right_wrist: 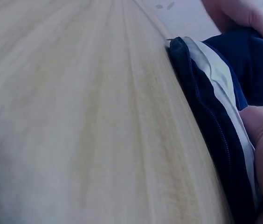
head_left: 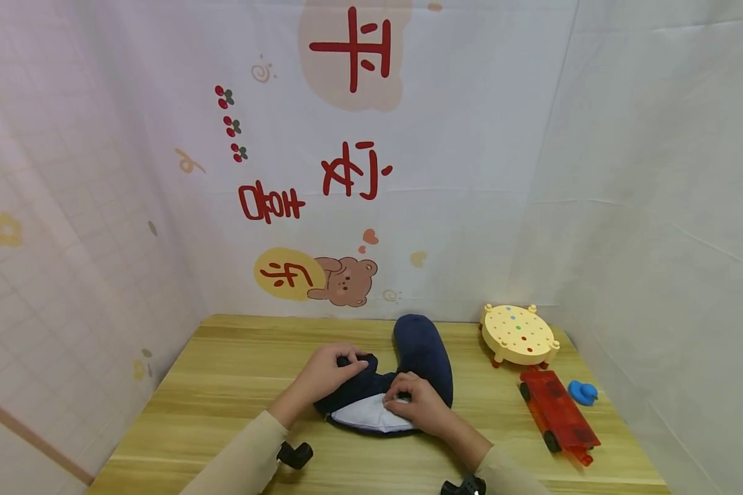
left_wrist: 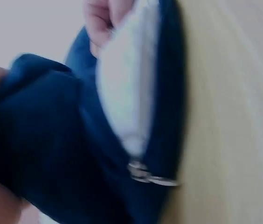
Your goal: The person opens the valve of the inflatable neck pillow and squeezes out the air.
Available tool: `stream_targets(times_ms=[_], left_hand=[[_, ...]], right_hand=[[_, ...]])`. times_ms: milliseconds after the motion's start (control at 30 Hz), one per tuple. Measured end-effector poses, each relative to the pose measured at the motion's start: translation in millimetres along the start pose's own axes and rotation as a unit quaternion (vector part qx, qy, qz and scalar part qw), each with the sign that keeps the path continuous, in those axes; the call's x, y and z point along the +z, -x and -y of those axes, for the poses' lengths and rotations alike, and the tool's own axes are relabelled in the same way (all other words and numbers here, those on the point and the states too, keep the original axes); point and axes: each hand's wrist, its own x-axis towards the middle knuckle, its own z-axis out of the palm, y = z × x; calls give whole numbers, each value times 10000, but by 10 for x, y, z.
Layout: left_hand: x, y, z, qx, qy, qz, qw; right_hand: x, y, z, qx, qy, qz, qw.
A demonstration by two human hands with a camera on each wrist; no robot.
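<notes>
The blue cover [head_left: 421,357] is partly zipped off, white pillow [head_left: 371,414] showing (zipper [left_wrist: 145,173] halfway), left hand [head_left: 331,375] gripping cloth, right hand [head_left: 417,405] pinching the opening.

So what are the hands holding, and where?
Both hold the pillow: left hand grips its blue cover's end, right hand pinches the white filling at the open zipper.
</notes>
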Motion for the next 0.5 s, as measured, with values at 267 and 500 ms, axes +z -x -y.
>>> stream_targets(times_ms=[267,500], left_hand=[[-71,26,-206,878,-1725,1492,9697],[101,127,-22,1054,-1106,1436,9778]], right_hand=[[17,17,13,37,-36,85,10000],[-10,12,4,185,-80,120,9997]])
